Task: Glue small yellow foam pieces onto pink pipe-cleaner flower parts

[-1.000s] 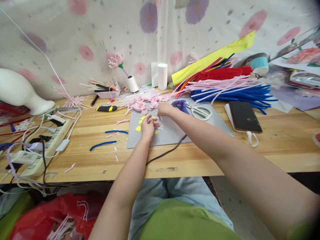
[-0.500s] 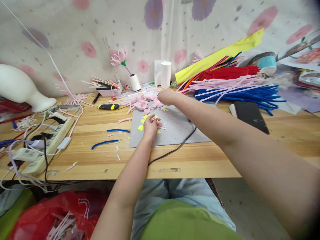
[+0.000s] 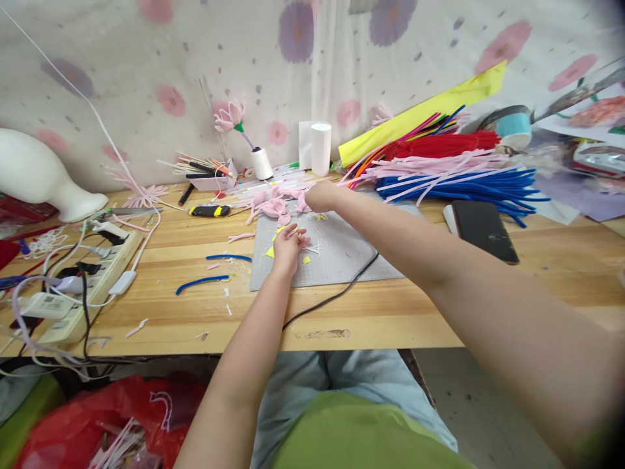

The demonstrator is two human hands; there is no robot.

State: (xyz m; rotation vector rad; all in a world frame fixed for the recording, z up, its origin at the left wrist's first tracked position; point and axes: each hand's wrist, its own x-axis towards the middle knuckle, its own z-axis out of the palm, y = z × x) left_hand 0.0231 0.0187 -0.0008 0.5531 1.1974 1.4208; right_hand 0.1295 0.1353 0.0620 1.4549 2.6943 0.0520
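Note:
My left hand (image 3: pixel 289 249) rests over the left part of a grey cutting mat (image 3: pixel 342 260), palm turned up and fingers loosely apart, with nothing visible in it. Small yellow paper pieces (image 3: pixel 306 260) lie beneath and beside it, and thin white strips (image 3: pixel 315 247) are just right of its fingertips. My right hand (image 3: pixel 320 197) is at the mat's far edge, against pink fuzzy-wire petals (image 3: pixel 276 208). Its fingers are hidden behind the back of the hand, so what they hold does not show.
Blue fuzzy-wire pieces (image 3: pixel 202 283) and a yellow-black utility knife (image 3: pixel 209 211) lie left. A black cable (image 3: pixel 336 299) crosses the mat. Bundled blue pipe cleaners (image 3: pixel 459 189) and a dark phone-like object (image 3: pixel 483 231) are right. A power strip (image 3: pixel 97 286) and foam head (image 3: pixel 43 172) stand far left.
My left hand has shifted slightly left over the yellow pieces, with its fingers more spread. My right hand stays by the pink petals. The whole view has moved a little.

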